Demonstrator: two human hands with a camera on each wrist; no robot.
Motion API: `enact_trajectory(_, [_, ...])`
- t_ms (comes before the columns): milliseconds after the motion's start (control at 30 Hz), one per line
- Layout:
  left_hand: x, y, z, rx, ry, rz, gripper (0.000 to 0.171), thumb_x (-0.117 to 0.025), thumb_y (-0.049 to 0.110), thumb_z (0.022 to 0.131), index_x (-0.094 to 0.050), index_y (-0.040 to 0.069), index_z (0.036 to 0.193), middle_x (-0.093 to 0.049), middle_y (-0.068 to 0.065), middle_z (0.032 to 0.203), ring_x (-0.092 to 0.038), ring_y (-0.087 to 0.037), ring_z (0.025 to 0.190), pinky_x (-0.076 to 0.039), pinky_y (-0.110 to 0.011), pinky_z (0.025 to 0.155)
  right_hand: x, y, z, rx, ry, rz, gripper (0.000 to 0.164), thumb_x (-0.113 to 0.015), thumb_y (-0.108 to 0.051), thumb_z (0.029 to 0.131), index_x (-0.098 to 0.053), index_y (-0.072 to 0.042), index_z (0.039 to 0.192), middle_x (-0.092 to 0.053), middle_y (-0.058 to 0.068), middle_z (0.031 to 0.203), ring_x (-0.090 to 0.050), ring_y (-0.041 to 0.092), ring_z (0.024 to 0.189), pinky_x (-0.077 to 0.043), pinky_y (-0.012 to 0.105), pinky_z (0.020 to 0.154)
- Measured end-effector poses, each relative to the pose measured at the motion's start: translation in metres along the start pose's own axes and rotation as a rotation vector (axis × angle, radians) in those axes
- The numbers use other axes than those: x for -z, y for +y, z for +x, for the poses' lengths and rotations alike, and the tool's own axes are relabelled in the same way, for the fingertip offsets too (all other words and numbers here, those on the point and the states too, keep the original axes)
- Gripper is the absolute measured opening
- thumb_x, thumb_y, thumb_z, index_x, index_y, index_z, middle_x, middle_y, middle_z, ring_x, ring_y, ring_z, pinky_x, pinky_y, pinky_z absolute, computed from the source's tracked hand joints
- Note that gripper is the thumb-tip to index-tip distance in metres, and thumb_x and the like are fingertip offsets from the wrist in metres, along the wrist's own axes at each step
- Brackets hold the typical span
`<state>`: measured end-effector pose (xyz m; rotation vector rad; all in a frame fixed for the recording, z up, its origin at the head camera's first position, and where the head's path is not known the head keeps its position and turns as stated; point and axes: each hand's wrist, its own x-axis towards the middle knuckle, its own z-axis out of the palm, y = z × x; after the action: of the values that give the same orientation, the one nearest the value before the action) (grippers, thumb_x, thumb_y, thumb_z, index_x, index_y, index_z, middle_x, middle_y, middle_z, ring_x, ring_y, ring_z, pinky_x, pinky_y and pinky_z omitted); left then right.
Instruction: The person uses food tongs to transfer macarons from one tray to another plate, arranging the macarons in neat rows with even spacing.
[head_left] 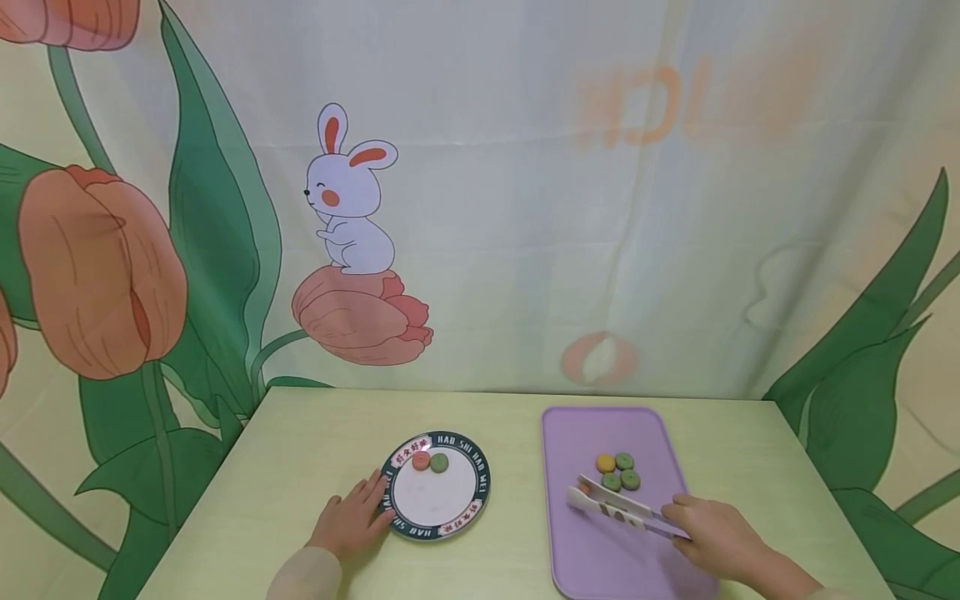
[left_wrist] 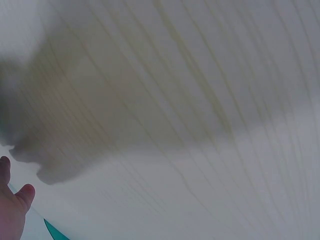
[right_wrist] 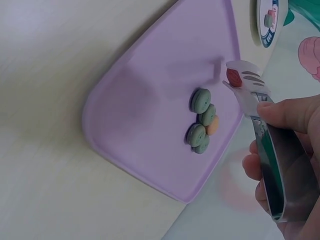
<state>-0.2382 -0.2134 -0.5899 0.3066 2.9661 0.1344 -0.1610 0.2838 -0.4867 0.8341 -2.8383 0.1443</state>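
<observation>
My right hand (head_left: 716,533) grips a pair of tongs (head_left: 630,510) with white tips over the purple tray (head_left: 622,558). Between those tips a small red macaron (right_wrist: 233,77) is pinched, raised above the tray. Several green macarons (right_wrist: 201,101) and a yellow one (head_left: 605,462) lie close together on the tray. My left hand (head_left: 351,517) rests at the left rim of a round plate (head_left: 435,500) with a dark patterned border, fingers extended. On that plate a pinkish-red macaron (head_left: 422,461) and a green macaron (head_left: 439,462) sit side by side.
The plate and tray stand apart on a pale wood-grain table (head_left: 315,425). Behind the table's far edge hangs a curtain (head_left: 487,208) printed with tulips and a rabbit. The left wrist view shows mostly shaded tabletop (left_wrist: 150,110).
</observation>
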Motion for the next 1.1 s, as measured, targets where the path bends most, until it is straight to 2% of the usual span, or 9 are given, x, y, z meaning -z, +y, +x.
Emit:
enact_trajectory(300, [0.003, 0.002, 0.0, 0.004, -0.017, -0.016, 0.067, -0.035, 0.055, 0.087, -0.03, 0.012, 0.138, -0.026, -0.007, 0.146, -0.031, -0.032, 0.129, -0.026, -0.061, 0.098, 0.002, -0.002, 0.009, 0.011, 0.027, -0.023, 0.017, -0.07, -0.013, 0.064, -0.057, -0.013, 0.074, -0.043, -0.01, 0.066, -0.034, 0.003, 0.05, -0.029, 0.02, 0.041])
enact_trajectory(600, [0.005, 0.003, -0.001, 0.006, -0.024, -0.01, 0.067, -0.035, 0.055, 0.088, -0.029, 0.012, 0.139, -0.025, -0.006, 0.146, -0.03, -0.031, 0.13, -0.027, -0.06, 0.098, 0.005, -0.004, 0.018, 0.008, 0.015, -0.007, 0.015, -0.069, -0.013, 0.067, -0.056, -0.014, 0.075, -0.042, -0.01, 0.066, -0.032, 0.003, 0.051, -0.028, 0.019, 0.042])
enact_trajectory(800, [0.008, 0.005, -0.003, 0.001, -0.024, -0.02, 0.066, -0.036, 0.053, 0.088, -0.03, 0.012, 0.138, -0.026, -0.007, 0.145, -0.031, -0.032, 0.129, -0.027, -0.06, 0.098, 0.007, -0.007, 0.023, 0.011, 0.044, 0.004, 0.016, -0.069, -0.012, 0.066, -0.058, -0.014, 0.077, -0.044, -0.01, 0.067, -0.034, 0.003, 0.051, -0.029, 0.019, 0.042])
enact_trajectory(1100, [0.004, 0.002, -0.001, 0.002, -0.027, -0.015, 0.066, -0.036, 0.053, 0.088, -0.03, 0.011, 0.138, -0.026, -0.007, 0.146, -0.031, -0.032, 0.129, -0.027, -0.061, 0.098, 0.009, -0.011, 0.029, 0.016, 0.064, 0.008, 0.016, -0.068, -0.012, 0.065, -0.059, -0.014, 0.077, -0.045, -0.01, 0.067, -0.036, 0.003, 0.051, -0.029, 0.019, 0.041])
